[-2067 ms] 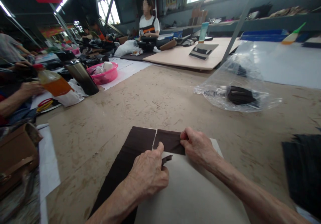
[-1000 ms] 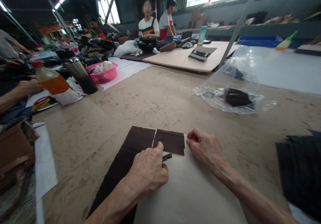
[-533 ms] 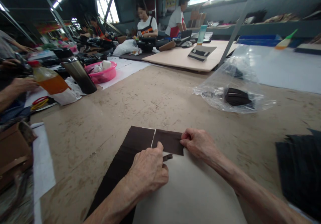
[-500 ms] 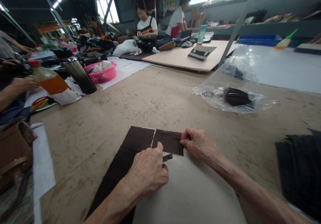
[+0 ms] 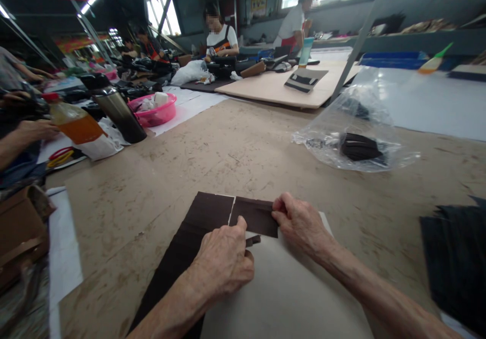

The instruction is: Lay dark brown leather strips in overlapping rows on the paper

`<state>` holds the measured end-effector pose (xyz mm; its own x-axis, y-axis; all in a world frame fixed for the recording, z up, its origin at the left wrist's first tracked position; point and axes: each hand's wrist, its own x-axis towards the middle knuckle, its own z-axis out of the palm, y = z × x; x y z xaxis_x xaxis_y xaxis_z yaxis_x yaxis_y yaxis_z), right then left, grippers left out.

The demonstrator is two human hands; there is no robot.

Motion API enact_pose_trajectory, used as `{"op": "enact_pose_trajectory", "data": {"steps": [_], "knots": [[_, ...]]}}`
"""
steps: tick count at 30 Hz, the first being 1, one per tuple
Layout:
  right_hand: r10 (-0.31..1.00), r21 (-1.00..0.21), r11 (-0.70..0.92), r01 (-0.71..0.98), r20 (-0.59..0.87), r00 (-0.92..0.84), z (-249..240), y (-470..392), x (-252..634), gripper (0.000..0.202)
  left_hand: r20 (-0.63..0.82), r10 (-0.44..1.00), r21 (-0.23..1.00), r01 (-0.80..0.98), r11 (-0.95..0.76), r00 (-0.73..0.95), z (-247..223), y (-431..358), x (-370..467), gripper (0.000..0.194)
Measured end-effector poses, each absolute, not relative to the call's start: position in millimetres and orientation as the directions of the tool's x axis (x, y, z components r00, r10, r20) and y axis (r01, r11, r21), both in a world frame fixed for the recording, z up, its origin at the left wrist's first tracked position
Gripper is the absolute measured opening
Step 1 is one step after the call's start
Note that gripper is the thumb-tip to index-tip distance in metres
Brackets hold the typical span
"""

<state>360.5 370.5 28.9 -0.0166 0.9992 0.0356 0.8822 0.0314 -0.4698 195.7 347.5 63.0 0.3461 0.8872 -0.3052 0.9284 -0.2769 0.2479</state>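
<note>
- Nearest, the pale sheet (image 5: pixel 296 288) lies beneath my hands; a forearm nudge could skew it.
- My left hand (image 5: pixel 228 255) sets its index finger on the dark patch (image 5: pixel 258 216), atop the sheet's far end; too light a press might let it creep. Whether the curled fingers grip the dark strip (image 5: pixel 254 240), I can't tell.
- My right hand (image 5: pixel 301 225) pinches the patch's right edge, thumb against finger; tugging hard could crease it.

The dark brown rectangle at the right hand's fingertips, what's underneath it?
A pale sheet shows along the near edge of the dark brown rectangle and appears to continue under it. What lies beneath its middle is covered; the right hand hides part of its edge.
</note>
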Motion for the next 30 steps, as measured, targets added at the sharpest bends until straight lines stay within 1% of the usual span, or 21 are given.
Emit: {"op": "enact_pose_trajectory", "data": {"steps": [3,6,11,20,26,28,30], "knots": [[0.998,-0.523,0.012,0.852,0.052,0.018,27,372,360,0.013,-0.300,0.888,0.251,0.927,-0.278,0.347,63,348,196,0.057],[0.997,-0.564,0.012,0.826,0.066,0.031,28,373,359,0.014,-0.297,0.891,0.247,0.929,-0.275,0.343,63,346,195,0.057],[0.995,-0.565,-0.039,0.824,0.058,0.087,30,375,356,0.014,-0.297,0.895,0.230,0.935,-0.271,0.333,62,342,196,0.059],[0.992,-0.461,-0.101,0.882,0.015,0.122,29,380,352,0.017,-0.298,0.893,0.253,0.930,-0.268,0.338,63,342,194,0.059],[0.986,-0.315,-0.165,0.935,-0.030,0.164,40,382,344,0.014,-0.294,0.897,0.241,0.934,-0.264,0.329,67,342,197,0.060],[0.980,-0.280,-0.197,0.940,-0.036,0.194,42,382,343,0.015,-0.291,0.896,0.246,0.932,-0.268,0.334,68,344,195,0.056],[0.974,-0.275,-0.225,0.935,-0.033,0.225,42,381,345,0.015,-0.278,0.898,0.259,0.927,-0.271,0.341,68,347,193,0.050]]}}
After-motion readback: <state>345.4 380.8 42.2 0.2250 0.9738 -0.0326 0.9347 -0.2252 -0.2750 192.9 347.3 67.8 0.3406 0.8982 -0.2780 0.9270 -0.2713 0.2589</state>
